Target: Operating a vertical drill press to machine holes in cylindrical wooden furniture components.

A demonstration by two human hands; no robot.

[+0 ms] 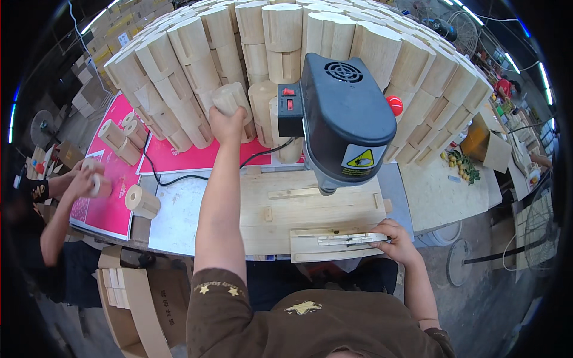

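At the foot of the stacked wooden cylinders [282, 27], my left hand [228, 125] is closed around one short wooden cylinder [228, 95]; its arm reaches far forward. My right hand [395, 240] pinches the right end of a pale, narrow slotted piece [352, 239]. That piece lies along a wooden jig [304, 250] at the near edge of a flat wooden board [256, 209]. Over the board hangs the dark head of a drill press [349, 119], with red switches on its left side. Whatever tool it carries underneath is hidden.
To the left, a co-worker's hands [80, 180] handle a blurred cylinder above the pink sheet [119, 203]. One grooved cylinder [142, 201] lies nearby. A black cable [185, 177] crosses the table. An open carton [140, 304] stands below; fruit [462, 162] lies at right.
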